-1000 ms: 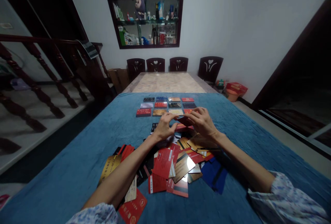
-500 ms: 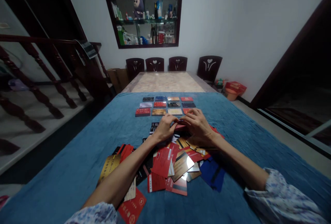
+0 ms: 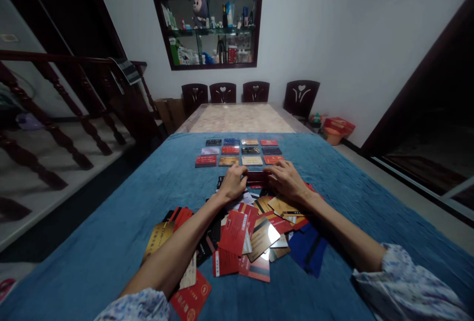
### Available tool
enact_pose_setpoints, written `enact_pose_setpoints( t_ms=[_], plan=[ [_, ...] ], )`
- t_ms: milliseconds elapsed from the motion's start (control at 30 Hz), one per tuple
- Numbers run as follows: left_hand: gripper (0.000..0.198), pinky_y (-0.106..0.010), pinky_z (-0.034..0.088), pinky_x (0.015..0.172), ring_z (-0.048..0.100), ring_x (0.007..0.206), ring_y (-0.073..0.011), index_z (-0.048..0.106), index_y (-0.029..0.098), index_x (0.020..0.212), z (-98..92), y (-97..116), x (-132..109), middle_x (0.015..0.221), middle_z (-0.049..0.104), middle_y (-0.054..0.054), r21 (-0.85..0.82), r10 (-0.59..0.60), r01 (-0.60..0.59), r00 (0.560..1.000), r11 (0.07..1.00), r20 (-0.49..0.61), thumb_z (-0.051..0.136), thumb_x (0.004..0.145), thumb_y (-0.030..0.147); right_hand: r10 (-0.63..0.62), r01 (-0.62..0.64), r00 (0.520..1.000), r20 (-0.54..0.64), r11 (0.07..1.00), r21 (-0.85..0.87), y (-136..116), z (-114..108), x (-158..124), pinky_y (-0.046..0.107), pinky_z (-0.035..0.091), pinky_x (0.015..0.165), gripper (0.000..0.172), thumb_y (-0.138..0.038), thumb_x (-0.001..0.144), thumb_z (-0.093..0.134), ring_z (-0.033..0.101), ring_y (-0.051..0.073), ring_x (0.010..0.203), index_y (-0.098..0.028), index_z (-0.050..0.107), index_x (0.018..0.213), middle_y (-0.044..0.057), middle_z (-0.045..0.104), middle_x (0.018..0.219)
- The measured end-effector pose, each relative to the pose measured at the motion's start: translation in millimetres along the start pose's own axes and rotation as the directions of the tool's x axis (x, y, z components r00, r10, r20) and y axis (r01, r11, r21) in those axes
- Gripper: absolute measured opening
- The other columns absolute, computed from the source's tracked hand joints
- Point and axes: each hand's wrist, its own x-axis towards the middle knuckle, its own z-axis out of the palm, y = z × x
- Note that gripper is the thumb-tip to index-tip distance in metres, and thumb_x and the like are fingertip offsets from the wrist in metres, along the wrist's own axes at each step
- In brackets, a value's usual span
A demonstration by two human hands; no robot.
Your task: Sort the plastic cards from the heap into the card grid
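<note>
Between my left hand (image 3: 233,182) and my right hand (image 3: 289,180), dark red cards (image 3: 258,178) are gripped at their two short ends, seen nearly edge-on. Fingers of both hands are closed on them, and how many cards there are I cannot tell. Below lies a loose heap of mixed cards, among them a red card (image 3: 232,232), a gold card (image 3: 263,237) and a blue card (image 3: 306,249). Beyond my hands, small card stacks sit in three rows; a red stack (image 3: 206,161) is at the near left and a cream stack (image 3: 252,161) is closer to my fingers.
A blue cloth (image 3: 148,173) covers the near part of the table, with a bare marbled top (image 3: 240,116) behind it. Several dark chairs stand at the far end. More cards, including a gold card (image 3: 157,239), lie beside and under my left forearm.
My hands have moved slightly apart, and the dark red cards now show more fully between them, tipped up on edge. The heap and the rows look unchanged.
</note>
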Motion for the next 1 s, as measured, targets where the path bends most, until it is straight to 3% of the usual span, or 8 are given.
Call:
enact_pose_setpoints(
  t_ms=[233, 567, 1000],
  plan=[
    [0.039, -0.035, 0.048, 0.09, 0.061, 0.09, -0.0216, 0.061, 0.02, 0.116, -3.6, 2.4, -2.7, 0.088, 0.061, -0.005, 0.062, -0.017, 0.016, 1.0, 0.998, 0.015, 0.053, 0.081, 0.005, 0.05, -0.05, 0.999, 0.013, 0.999, 0.016, 2.2, 3.7, -2.7, 0.036, 0.04, 0.082, 0.03, -0.015, 0.088, 0.054, 0.055, 0.024, 0.087, -0.018, 0.064, 0.116, 0.01, 0.071, 0.094],
    [0.038, -0.035, 0.046, 0.085, 0.063, 0.089, -0.0252, 0.058, 0.02, 0.123, -6.5, 16.0, -6.2, 0.091, 0.068, -0.009, 0.34, -0.049, 0.008, 0.993, 0.94, 0.111, 0.045, 0.09, 0.009, 0.083, -0.084, 0.991, 0.103, 0.996, 0.013, -5.4, 8.0, -1.0, 0.035, 0.039, 0.086, 0.042, -0.014, 0.085, 0.059, 0.058, 0.024, 0.092, -0.018, 0.058, 0.126, 0.01, 0.073, 0.103],
    [0.03, -0.036, 0.047, 0.089, 0.061, 0.097, -0.0236, 0.055, 0.017, 0.117, -7.4, 13.3, -1.5, 0.102, 0.067, -0.009, 0.221, -0.02, 0.015, 1.0, 0.975, 0.02, 0.045, 0.09, 0.01, 0.133, -0.121, 0.987, 0.092, 0.984, -0.13, -15.8, 1.7, 6.3, 0.037, 0.034, 0.087, 0.046, -0.03, 0.088, 0.061, 0.054, 0.029, 0.1, -0.014, 0.055, 0.131, 0.015, 0.067, 0.108]
  ],
)
